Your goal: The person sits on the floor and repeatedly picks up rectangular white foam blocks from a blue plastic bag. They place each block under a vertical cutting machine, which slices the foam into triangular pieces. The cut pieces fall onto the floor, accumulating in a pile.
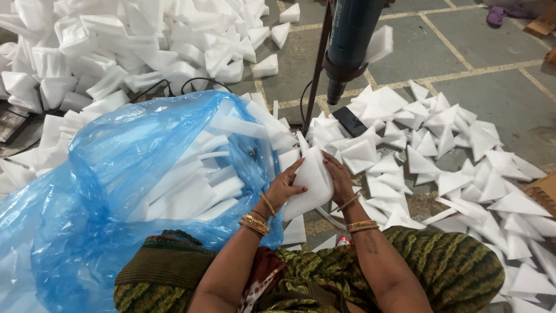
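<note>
My left hand (284,186) and my right hand (340,178) together hold a white foam piece (310,181) in front of me, one hand on each side of it. Gold bangles ring both wrists. A large blue plastic bag (116,191), full of white foam strips, lies against my left side. A spread of white folded foam triangles (440,150) covers the floor to my right. Above the hands, a dark blue heat gun (349,40) is mounted on a stand, its nozzle pointing down.
A big heap of white foam blocks (127,46) fills the upper left. A black phone (349,121) lies among the triangles. Black cables (174,86) run by the bag. Cardboard (541,191) sits at the right edge on the tiled floor (498,81).
</note>
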